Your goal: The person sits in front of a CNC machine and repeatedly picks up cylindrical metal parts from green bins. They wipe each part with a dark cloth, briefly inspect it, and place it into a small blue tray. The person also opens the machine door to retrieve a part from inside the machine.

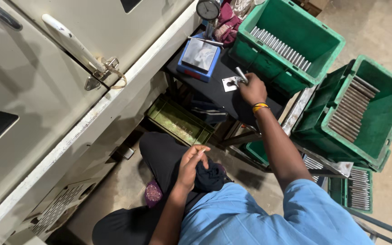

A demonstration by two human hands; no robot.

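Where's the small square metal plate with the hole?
Head view, upper centre: the small square metal plate lies on the black stand top, just left of the right hand, near the blue-based dial gauge.

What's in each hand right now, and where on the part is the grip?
The right hand pinches a short metal pin by its lower end, over a small plate with a hole. The left hand rests on the lap; whether it holds anything cannot be told.

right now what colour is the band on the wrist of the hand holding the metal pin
Orange-yellow wristband on the right hand, seen in the head view.
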